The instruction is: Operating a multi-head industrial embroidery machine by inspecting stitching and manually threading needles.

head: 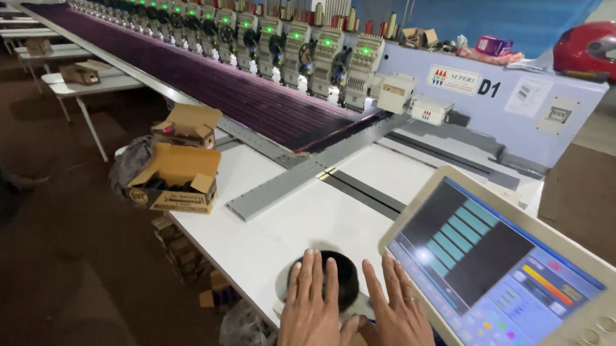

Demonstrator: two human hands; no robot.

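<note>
Black round object (341,276) sits at the white counter's (276,228) near edge; left hand (311,316) lies flat over it, fingers spread, gripping nothing; right hand (400,325) rests open beside, touchscreen panel (508,278) lit, untouched

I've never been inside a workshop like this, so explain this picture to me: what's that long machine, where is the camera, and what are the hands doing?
The camera sits on a person's head and looks down at their own two bare hands. The long machine is a multi-head embroidery machine: a row of sewing heads with green lights above a strip of dark purple fabric. At the right is its tilted control screen. On the white table stand open cardboard boxes. The left hand lies flat, fingers spread, over a round black object; the right hand rests beside it, next to the screen. Neither hand grips anything. A red helmet sits on top of the machine.
</note>
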